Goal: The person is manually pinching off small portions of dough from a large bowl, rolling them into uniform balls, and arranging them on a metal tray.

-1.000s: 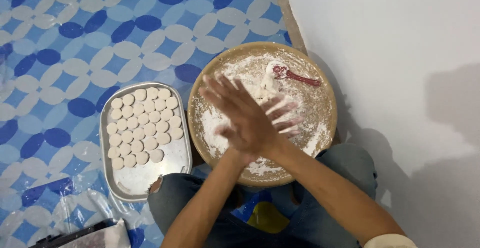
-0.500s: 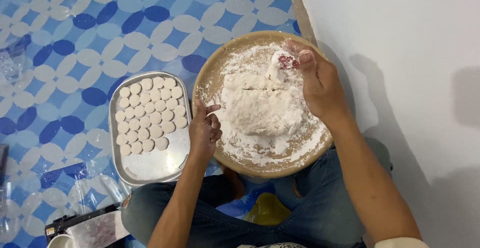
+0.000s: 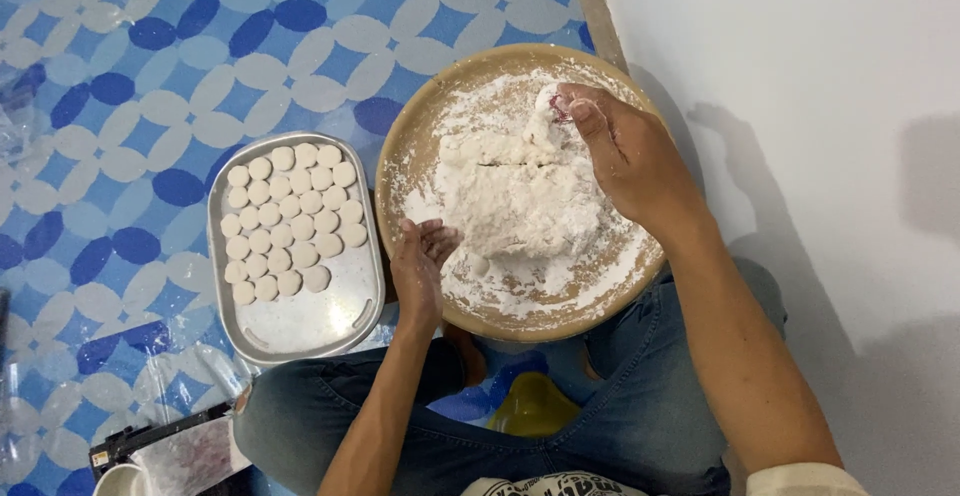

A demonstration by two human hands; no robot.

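A floured sheet of white dough lies across the middle of a round wooden board, reaching from the centre up toward twelve o'clock, with loose flour spread around it out to the rim. A straight cut line shows in the dough's upper part. The right hand sits at about two o'clock of the dough, resting on its upper right edge; its fingers are curled and pinched around a small reddish-pink object, only partly visible, pressed at the dough's top near one o'clock of the board. The left hand lies at about eight o'clock of the dough, on the board's lower left rim, fingers loosely bent and dusted with flour, the fingertips just beside the dough's lower left edge and holding nothing. At nine o'clock of the board, just beside it, stands a rectangular metal tray with rows of small round white dough discs filling its upper part, the lower part bare. Everything rests on a blue and white patterned mat; the person's knees in blue jeans sit at six o'clock.
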